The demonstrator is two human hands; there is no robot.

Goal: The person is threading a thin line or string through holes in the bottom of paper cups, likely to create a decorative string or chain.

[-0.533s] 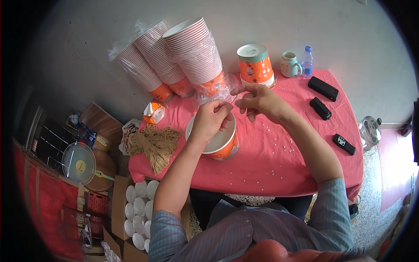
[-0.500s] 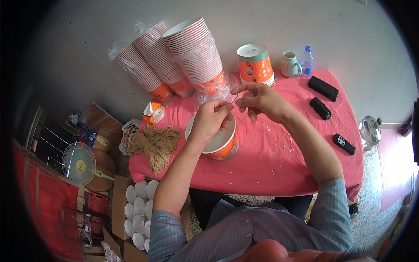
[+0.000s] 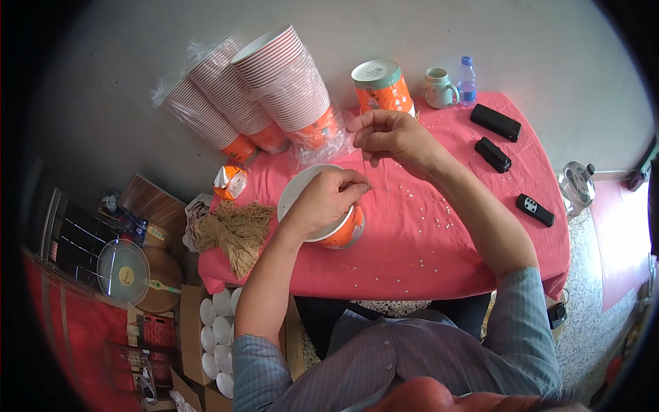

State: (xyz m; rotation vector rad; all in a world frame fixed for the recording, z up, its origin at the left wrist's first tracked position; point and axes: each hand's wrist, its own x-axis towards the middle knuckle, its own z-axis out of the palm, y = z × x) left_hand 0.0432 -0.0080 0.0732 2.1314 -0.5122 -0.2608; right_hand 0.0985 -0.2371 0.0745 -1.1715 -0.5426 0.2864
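My left hand (image 3: 329, 199) is over the right rim of a white-lined orange paper bucket (image 3: 347, 230). Thumb and fingers are pinched together, and a thin pale strand (image 3: 381, 188) shows at their tips. Farther up and to the right, my right hand (image 3: 395, 141) is raised above the pink cloth, fingers curled toward the thumb. What sits between these fingertips is too fine to make out. To the left of the bucket lies a bundle of tan strings (image 3: 237, 233). Small white beads (image 3: 436, 216) are scattered over the cloth.
Plastic-wrapped stacks of paper buckets (image 3: 274, 82) stand at the back left, near an orange tissue pack (image 3: 230, 182). An upturned bucket (image 3: 381, 86), mug (image 3: 439, 89), bottle (image 3: 467, 82) and black devices (image 3: 495, 123) line the back and right. A carton of white cups (image 3: 218, 336) is lower left.
My hands have moved apart: the left shifted slightly down over the bucket's rim, the right up and left. The whole view has shifted a little.
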